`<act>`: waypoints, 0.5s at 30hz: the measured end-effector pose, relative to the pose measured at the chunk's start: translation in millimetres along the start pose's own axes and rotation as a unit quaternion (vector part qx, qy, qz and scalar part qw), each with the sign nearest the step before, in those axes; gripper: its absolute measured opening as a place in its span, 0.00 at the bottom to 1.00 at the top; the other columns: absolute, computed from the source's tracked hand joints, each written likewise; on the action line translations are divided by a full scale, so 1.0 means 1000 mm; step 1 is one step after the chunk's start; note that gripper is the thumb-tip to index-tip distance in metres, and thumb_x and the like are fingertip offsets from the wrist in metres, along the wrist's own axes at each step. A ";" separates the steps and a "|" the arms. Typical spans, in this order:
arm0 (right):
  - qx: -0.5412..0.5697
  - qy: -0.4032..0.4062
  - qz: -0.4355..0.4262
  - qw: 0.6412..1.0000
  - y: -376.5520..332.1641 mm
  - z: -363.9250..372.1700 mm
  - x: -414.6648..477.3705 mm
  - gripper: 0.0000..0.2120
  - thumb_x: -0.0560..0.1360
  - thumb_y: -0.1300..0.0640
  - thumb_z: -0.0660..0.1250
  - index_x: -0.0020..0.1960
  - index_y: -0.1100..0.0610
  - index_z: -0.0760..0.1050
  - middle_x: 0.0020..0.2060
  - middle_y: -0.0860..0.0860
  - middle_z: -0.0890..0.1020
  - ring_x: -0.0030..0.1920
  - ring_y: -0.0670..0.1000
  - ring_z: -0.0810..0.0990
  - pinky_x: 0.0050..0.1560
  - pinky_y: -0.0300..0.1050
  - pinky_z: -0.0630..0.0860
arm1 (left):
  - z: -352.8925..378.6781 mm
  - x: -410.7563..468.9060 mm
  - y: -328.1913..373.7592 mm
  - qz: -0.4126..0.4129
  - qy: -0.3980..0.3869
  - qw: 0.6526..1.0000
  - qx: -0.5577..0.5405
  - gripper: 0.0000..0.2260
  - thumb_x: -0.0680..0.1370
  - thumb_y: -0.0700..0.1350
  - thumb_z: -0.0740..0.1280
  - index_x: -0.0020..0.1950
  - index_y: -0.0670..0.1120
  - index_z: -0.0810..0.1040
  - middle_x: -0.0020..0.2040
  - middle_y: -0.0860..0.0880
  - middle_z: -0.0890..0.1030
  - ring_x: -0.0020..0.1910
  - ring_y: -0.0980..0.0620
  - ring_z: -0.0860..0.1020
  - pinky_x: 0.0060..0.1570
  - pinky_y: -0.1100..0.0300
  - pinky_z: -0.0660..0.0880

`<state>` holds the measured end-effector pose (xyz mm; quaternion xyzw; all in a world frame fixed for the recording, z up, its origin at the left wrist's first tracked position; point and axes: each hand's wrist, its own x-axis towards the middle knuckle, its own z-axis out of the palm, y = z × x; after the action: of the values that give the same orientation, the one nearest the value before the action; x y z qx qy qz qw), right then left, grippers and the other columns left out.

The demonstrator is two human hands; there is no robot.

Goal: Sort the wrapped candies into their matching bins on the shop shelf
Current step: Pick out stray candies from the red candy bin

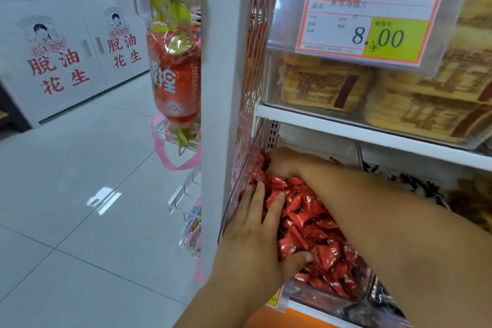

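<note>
Against the bin wall (234,205), left hand (253,231) fingers flat on red candies (315,224), right hand (282,162) fingers hidden.

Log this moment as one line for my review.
left hand: spread on red candies | right hand: deep at rear of clear bin, fingers hidden | held: cannot tell

red foil-wrapped candies (311,224) lie heaped in the clear bin (328,298) at the shelf's left end.
</note>
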<state>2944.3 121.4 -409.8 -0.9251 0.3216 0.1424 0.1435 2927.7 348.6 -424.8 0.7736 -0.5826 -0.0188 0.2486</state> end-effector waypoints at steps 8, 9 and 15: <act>0.153 0.112 -0.061 0.980 0.013 -0.043 -0.051 0.14 0.72 0.55 0.72 0.57 0.52 0.78 0.52 0.48 0.79 0.52 0.47 0.76 0.45 0.28 0.68 | -0.005 -0.004 0.000 -0.013 -0.035 0.999 -0.019 0.42 0.71 0.71 0.57 0.76 0.61 0.37 0.76 0.55 0.32 0.76 0.55 0.35 0.68 0.60 0.38; 0.175 0.122 -0.071 0.974 0.015 -0.047 -0.060 0.14 0.72 0.56 0.72 0.57 0.54 0.77 0.51 0.47 0.78 0.52 0.47 0.75 0.42 0.22 0.66 | -0.005 -0.005 0.000 -0.014 -0.031 0.999 -0.021 0.42 0.71 0.71 0.57 0.76 0.61 0.37 0.76 0.55 0.32 0.76 0.54 0.35 0.69 0.60 0.39; 0.129 0.050 -0.081 0.987 0.031 -0.059 -0.106 0.11 0.73 0.45 0.70 0.53 0.46 0.77 0.52 0.38 0.75 0.54 0.40 0.73 0.54 0.29 0.65 | -0.007 -0.003 0.009 -0.041 0.004 0.998 -0.050 0.43 0.71 0.71 0.61 0.76 0.56 0.43 0.77 0.55 0.35 0.77 0.53 0.42 0.74 0.55 0.50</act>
<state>2854.8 135.4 -323.9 -0.9278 0.2680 0.0409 0.2561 2920.6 351.9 -416.1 0.7831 -0.5481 -0.0552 0.2885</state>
